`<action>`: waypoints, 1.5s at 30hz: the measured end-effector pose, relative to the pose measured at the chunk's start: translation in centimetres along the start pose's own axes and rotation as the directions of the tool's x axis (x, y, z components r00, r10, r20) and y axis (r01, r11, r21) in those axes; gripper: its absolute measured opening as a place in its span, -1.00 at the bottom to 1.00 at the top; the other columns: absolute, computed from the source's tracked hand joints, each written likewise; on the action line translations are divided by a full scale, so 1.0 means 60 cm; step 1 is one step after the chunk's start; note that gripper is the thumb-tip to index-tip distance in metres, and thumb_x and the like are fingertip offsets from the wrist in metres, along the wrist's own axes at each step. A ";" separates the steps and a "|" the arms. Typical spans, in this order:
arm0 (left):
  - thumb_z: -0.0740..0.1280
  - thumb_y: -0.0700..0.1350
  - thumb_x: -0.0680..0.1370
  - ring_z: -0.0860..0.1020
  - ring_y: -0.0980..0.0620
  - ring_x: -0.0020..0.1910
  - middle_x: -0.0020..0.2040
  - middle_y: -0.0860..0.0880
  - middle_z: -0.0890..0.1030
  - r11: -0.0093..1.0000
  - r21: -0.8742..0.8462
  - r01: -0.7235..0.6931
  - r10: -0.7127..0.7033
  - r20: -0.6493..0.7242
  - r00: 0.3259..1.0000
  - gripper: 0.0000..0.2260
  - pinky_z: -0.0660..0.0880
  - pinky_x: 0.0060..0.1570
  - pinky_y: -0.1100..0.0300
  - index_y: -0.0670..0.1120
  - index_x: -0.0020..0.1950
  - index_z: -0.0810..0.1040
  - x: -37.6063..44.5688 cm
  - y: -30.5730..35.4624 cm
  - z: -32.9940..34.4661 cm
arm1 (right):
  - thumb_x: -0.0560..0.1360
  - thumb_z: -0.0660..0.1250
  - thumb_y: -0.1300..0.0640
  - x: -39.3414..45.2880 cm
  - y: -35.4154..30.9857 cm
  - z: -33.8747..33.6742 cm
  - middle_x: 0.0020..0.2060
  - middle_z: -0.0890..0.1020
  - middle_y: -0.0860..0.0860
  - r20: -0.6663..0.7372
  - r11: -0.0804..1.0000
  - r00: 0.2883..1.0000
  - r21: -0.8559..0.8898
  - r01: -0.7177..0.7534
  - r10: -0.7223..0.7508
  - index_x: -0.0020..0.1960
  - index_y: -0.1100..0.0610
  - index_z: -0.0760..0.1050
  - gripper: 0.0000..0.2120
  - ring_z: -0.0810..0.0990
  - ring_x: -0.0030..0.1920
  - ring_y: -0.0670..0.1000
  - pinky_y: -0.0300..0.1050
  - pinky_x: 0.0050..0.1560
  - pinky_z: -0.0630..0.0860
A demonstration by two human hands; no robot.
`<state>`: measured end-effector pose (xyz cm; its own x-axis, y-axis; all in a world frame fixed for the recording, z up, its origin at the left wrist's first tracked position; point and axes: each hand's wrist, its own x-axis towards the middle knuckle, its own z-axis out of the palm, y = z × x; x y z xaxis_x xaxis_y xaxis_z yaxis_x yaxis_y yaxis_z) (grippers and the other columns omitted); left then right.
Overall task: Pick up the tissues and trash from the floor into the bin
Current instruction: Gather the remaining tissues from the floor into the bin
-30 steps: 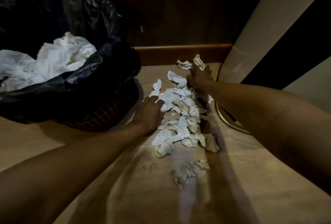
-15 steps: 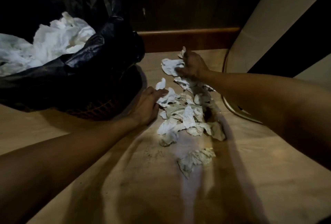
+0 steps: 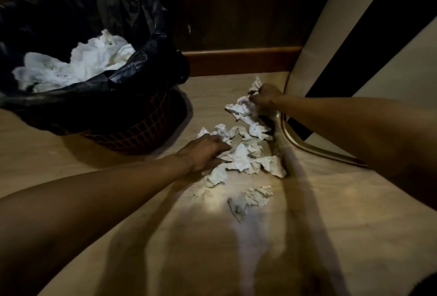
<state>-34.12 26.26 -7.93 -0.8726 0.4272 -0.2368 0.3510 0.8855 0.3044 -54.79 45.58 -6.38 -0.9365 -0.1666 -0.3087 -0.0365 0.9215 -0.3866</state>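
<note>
Several crumpled white tissues (image 3: 243,156) lie in a pile on the pale floor. My left hand (image 3: 205,151) rests palm down on the pile's left side, fingers spread over the tissues. My right hand (image 3: 266,97) is at the far end of the pile, closed on a bunch of tissues (image 3: 241,108) that hangs from its fingers. One flattened tissue (image 3: 250,198) lies apart, nearer to me. The bin (image 3: 132,106), a brown mesh basket lined with a black bag, stands at the left and holds white tissues (image 3: 75,63).
A dark wooden wall with a brown skirting board (image 3: 241,59) closes the back. A pale slanted panel (image 3: 331,28) and a curved metal chair foot (image 3: 314,149) stand on the right, close to my right forearm. Bare floor (image 3: 212,248) lies near me.
My right hand has closed on tissues at the far end and drawn them slightly toward the pile. My left hand has slid further onto the pile. The view has shifted.
</note>
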 end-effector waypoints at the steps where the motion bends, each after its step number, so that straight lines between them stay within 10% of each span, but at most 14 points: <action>1: 0.36 0.03 0.55 0.55 -0.14 0.11 0.13 -0.09 0.57 1.000 -0.028 0.011 -0.012 -0.018 1.000 -0.64 0.52 0.02 0.06 0.03 0.34 0.49 -0.006 0.002 -0.006 | 0.44 0.43 -0.19 -0.012 0.007 0.007 0.06 0.61 0.13 0.012 1.000 1.000 0.023 -0.009 0.009 0.19 0.23 0.56 -0.46 0.60 0.06 0.15 -0.11 -0.13 0.42; 4: 0.40 0.03 0.52 0.59 -0.13 0.01 -0.01 -0.09 0.64 0.994 -0.074 0.076 -0.079 -0.035 0.996 -0.72 0.49 -0.09 0.09 -0.02 0.19 0.57 -0.027 0.005 -0.021 | 0.31 0.52 -0.24 -0.050 0.019 0.033 0.20 0.56 0.15 0.045 0.983 0.993 -0.145 0.114 -0.109 0.33 0.18 0.47 -0.25 0.56 0.18 0.21 -0.08 0.01 0.50; 10: 0.47 0.06 0.47 0.59 -0.14 0.03 0.01 -0.11 0.62 0.975 -0.087 0.205 -0.209 -0.043 0.977 -0.60 0.53 0.00 0.06 -0.03 0.25 0.53 -0.060 0.014 -0.056 | 0.45 0.44 0.21 -0.100 -0.024 0.026 -0.08 0.62 0.15 0.043 0.967 0.976 -0.136 0.217 -0.213 0.01 0.16 0.55 -0.84 0.65 0.01 0.20 -0.14 -0.19 0.40; 15: 0.50 0.08 0.43 0.55 -0.11 0.03 0.12 -0.12 0.52 0.961 -0.079 0.267 -0.276 -0.141 0.951 -0.52 0.46 -0.08 0.14 -0.03 0.26 0.45 -0.094 0.025 -0.086 | 0.48 0.39 0.26 -0.122 -0.064 -0.028 0.23 0.59 0.17 -0.087 0.952 0.950 -0.090 0.293 -0.301 0.41 0.10 0.40 -0.49 0.59 0.16 0.20 -0.16 -0.09 0.39; 20: 0.41 0.01 0.47 0.54 -0.14 0.00 0.15 -0.10 0.40 0.972 -0.057 0.227 -0.234 -0.256 0.938 -0.59 0.56 -0.06 0.07 0.10 0.29 0.43 -0.130 0.053 -0.102 | 0.51 0.29 0.29 -0.163 -0.045 -0.056 0.28 0.49 0.19 -0.097 0.928 0.934 -0.189 0.322 -0.344 0.40 -0.07 0.40 -0.49 0.54 0.21 0.25 -0.02 0.07 0.51; 27: 0.28 -0.10 0.47 0.53 -0.16 0.18 0.30 -0.14 0.42 0.985 0.036 0.171 -0.165 -0.124 0.978 -0.68 0.54 0.15 0.07 0.02 0.19 0.65 -0.159 0.087 -0.054 | 0.51 0.29 0.19 -0.261 0.029 -0.043 0.14 0.52 0.25 0.207 0.760 0.908 -0.498 0.418 -0.364 0.12 0.21 0.62 -0.76 0.60 0.04 0.25 -0.02 0.01 0.57; 36: 0.34 0.22 0.35 0.35 -0.29 0.37 0.46 -0.28 0.18 0.950 0.055 0.307 -0.310 0.064 0.949 -0.27 0.51 0.25 -0.06 -0.17 0.40 0.36 -0.144 0.087 0.037 | 0.38 0.47 -0.15 -0.332 0.087 0.016 0.25 0.39 0.19 0.474 0.611 0.840 -0.591 0.526 -0.265 0.24 0.17 0.51 -0.43 0.54 0.08 0.17 -0.13 -0.08 0.49; 45: 0.31 -0.20 0.51 0.53 -0.21 0.12 0.17 -0.20 0.47 0.974 0.118 0.196 -0.200 0.031 0.979 -0.76 0.51 0.02 0.01 -0.18 0.17 0.54 -0.112 0.072 0.031 | 0.44 0.40 0.06 -0.319 0.097 0.006 0.12 0.50 0.09 0.584 0.583 0.739 -0.488 0.650 -0.335 0.19 0.04 0.56 -0.67 0.59 0.03 0.16 -0.08 -0.06 0.49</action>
<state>-26.13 27.57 -6.73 -0.9142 0.2466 -0.3217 0.2111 0.9672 0.1414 -36.97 54.01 -3.03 -0.4761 -0.6367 -0.6066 -0.8001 0.5999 -0.0017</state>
